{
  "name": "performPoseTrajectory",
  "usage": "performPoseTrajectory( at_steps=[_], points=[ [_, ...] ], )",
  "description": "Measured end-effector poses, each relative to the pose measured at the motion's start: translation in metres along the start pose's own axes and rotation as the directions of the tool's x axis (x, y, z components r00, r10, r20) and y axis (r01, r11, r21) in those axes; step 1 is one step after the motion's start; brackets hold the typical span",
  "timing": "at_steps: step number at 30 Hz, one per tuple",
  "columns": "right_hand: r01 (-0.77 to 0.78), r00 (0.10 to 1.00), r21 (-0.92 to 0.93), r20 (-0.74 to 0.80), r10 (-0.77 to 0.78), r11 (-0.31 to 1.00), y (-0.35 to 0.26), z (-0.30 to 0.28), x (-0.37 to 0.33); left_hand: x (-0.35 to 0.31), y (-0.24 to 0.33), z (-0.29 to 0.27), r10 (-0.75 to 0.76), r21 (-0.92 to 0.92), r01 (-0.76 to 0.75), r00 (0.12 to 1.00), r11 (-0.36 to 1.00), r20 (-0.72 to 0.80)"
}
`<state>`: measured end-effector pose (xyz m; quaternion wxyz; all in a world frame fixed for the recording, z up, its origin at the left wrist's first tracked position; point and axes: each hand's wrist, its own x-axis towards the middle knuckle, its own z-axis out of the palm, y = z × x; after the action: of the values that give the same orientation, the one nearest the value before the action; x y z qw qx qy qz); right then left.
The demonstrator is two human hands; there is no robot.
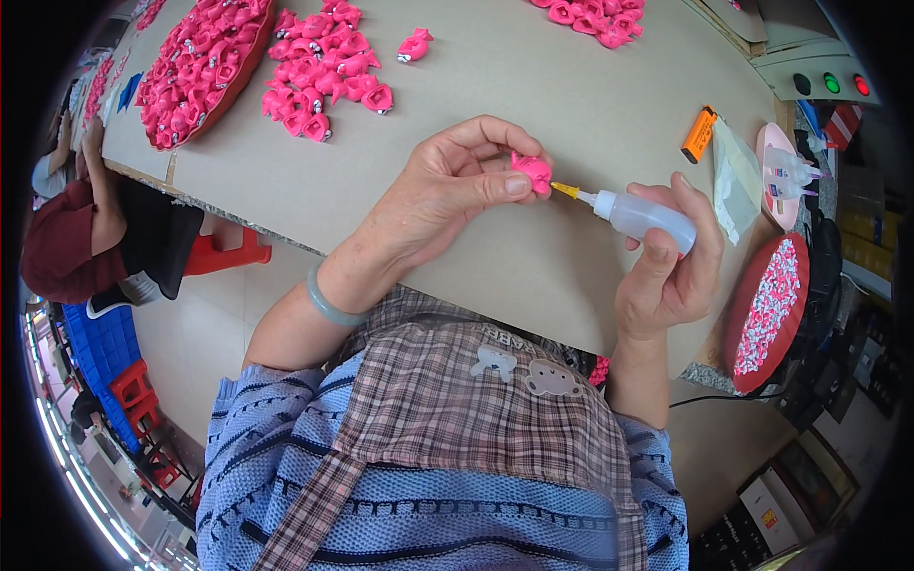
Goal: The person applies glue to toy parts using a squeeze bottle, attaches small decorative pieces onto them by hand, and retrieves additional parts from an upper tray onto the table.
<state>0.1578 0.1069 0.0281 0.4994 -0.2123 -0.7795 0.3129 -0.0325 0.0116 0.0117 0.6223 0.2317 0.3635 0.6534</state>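
Observation:
Between the thumb and fingers of my left hand (466, 176) is a small pink molded figure part (533, 172), held just above the table. My right hand (671, 257) is closed around a translucent squeeze bottle (647, 221) with a white collar and a yellow nozzle tip. That tip points left and meets, or nearly meets, the pink part's lower right side; I cannot tell if they touch. A loose pile of similar hollow pink parts (324, 71) lies beyond my left hand, and one single pink part (414, 46) sits apart from it.
A red tray (249, 93) heaped with pink parts stands at far left. On the right are an orange lighter-like item (699, 134), a folded white cloth (735, 181), a pink dish (767, 152) with bottles, and a red bowl (749, 366) of tiny pieces. A co-worker (71, 228) sits left.

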Motion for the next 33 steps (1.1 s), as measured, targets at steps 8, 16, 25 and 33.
performPoseTrajectory(
  at_steps=[8,16,25,33],
  points=[
    [-0.050,0.998,0.080,-0.029,0.052,0.996,0.0004,0.0027,0.0000,0.0018,-0.0005,0.0002,0.020,0.013,-0.020,0.999,1.000,0.028],
    [-0.041,0.999,0.063,-0.016,0.042,0.997,0.0002,0.0032,-0.0005,0.0017,-0.0007,0.0009,0.007,0.008,-0.007,1.000,1.000,0.018],
    [-0.029,1.000,0.033,0.011,0.028,0.999,0.0003,0.0011,0.0001,0.0016,-0.0032,-0.0017,0.009,0.015,-0.009,1.000,1.000,0.001],
    [-0.030,0.999,0.005,0.014,0.030,1.000,0.0022,0.0002,0.0006,0.0021,-0.0037,-0.0026,0.014,0.029,-0.014,1.000,0.999,-0.002]
  ],
)
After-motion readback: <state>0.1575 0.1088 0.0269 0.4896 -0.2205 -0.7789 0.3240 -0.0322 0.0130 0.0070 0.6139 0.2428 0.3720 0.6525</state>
